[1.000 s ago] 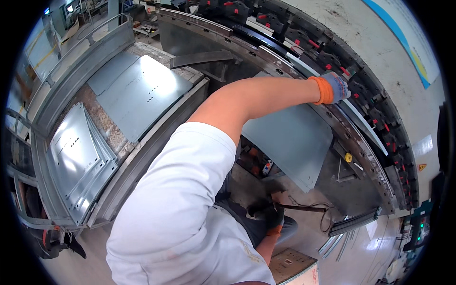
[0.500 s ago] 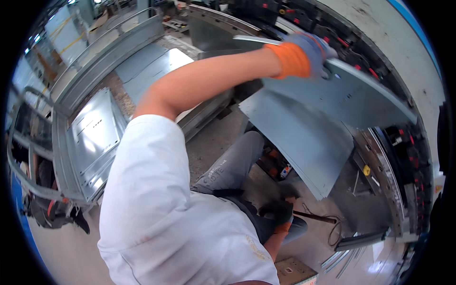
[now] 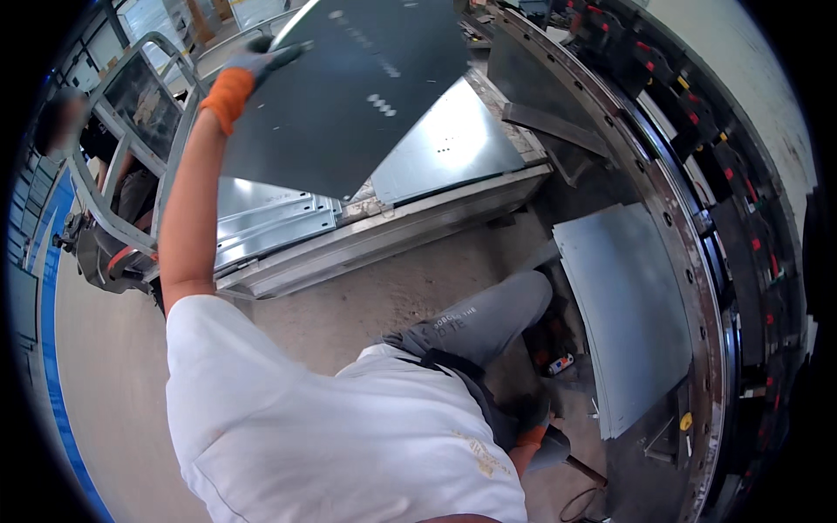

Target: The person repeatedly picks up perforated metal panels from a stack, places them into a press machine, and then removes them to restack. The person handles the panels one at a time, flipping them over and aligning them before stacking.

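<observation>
My left hand (image 3: 268, 59), in a grey glove with an orange cuff, is raised at the upper left. It grips the edge of a large dark grey sheet metal panel (image 3: 331, 122) with small punched holes. The panel hangs tilted above a low metal cart (image 3: 410, 221), where shiny metal panels (image 3: 279, 225) and another bright sheet (image 3: 449, 144) lie. Low by my right leg is my right hand (image 3: 530, 411), dark-gloved and orange-cuffed, its fingers too dark and hidden to read. At the right is a stack of flat grey metal sheets (image 3: 628, 305).
A long machine bed (image 3: 689, 261) with dark, red-marked tooling curves down the right side. A tubular metal frame (image 3: 113, 209) stands at the left, with a person (image 3: 122, 148) behind it. A small spray can (image 3: 561, 364) lies near my knee.
My left hand has swung from the machine on the right to above the cart on the left, carrying the metal panel. The view has turned left, and my right hand stays low.
</observation>
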{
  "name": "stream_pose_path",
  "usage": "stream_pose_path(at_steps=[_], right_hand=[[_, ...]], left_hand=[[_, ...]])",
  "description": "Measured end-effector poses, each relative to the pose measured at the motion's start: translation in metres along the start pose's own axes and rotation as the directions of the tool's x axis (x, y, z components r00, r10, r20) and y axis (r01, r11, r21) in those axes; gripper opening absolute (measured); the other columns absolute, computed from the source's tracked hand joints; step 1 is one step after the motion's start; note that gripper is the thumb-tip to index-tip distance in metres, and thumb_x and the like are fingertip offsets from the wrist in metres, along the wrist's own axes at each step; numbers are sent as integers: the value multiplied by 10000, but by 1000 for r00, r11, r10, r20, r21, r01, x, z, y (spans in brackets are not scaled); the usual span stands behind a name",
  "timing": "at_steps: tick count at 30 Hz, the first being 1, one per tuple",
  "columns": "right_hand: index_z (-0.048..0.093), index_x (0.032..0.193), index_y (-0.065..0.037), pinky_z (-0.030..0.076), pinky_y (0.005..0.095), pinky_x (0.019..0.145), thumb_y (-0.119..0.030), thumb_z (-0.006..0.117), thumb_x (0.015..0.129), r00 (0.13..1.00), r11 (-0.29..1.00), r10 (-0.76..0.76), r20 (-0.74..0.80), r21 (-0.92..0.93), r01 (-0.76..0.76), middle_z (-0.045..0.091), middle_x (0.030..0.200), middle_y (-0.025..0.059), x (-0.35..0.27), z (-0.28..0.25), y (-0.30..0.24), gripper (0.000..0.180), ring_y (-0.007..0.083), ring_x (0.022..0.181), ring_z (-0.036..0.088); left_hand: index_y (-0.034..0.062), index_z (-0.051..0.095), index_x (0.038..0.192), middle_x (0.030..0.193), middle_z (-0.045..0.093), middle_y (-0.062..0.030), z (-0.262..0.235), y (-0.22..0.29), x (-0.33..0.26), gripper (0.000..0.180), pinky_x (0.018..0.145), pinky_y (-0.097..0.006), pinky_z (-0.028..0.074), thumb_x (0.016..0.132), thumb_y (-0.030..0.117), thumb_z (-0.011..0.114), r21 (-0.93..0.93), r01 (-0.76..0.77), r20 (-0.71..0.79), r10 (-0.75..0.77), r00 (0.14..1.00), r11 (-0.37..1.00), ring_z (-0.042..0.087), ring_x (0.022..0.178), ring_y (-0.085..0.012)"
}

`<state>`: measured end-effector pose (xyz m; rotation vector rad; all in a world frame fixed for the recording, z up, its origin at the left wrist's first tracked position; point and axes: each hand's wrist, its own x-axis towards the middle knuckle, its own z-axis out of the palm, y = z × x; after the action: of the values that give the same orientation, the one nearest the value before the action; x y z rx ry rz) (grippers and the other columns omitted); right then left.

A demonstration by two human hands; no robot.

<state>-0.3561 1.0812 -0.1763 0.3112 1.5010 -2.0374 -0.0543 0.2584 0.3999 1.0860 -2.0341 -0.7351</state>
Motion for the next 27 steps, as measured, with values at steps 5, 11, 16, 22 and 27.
stream_pose_path(at_steps=[5,11,16,22,27], right_hand=[[538,1360,-115,520,453,874,-414,613,972,995,995,96,36,-28,-95,591,1229,139,-13,30,-19,496,320,1060,595],[578,1263,-117,517,432,812,-360,603,969,991,994,105,-87,-31,-108,605,1106,117,-34,35,-21,382,293,960,602],[611,1182,-119,515,414,760,-314,594,966,986,994,68,-153,-72,-80,617,1004,98,-42,35,-17,291,270,877,608],[650,1084,-122,512,393,699,-260,584,963,954,972,-144,-262,-221,86,631,882,76,-49,23,-10,196,243,778,616],[683,1003,-124,510,375,647,-214,575,960,868,940,-313,-385,-258,225,642,780,58,-35,12,-21,147,220,695,622]], left_hand=[[113,559,1413,1232,680,-179,-88,-174,36,767,931,-460,521,839,606,687,607,419,-464,-127,877,675,669,1100,-350],[194,384,1544,1594,374,-130,65,-351,0,860,1153,-522,345,871,698,566,835,167,-115,-131,985,524,346,1458,-363],[186,326,1577,1646,261,-154,162,-396,-68,932,1207,-535,241,873,779,476,759,389,-27,-571,821,523,254,1503,-380],[18,598,1324,1345,610,-206,170,-422,-57,608,1019,-466,462,976,498,462,796,124,226,-480,848,593,597,1197,-346],[132,259,1595,1578,381,-186,166,-430,-52,822,1173,-570,257,962,640,394,824,519,-350,-514,783,229,435,1405,-364]])
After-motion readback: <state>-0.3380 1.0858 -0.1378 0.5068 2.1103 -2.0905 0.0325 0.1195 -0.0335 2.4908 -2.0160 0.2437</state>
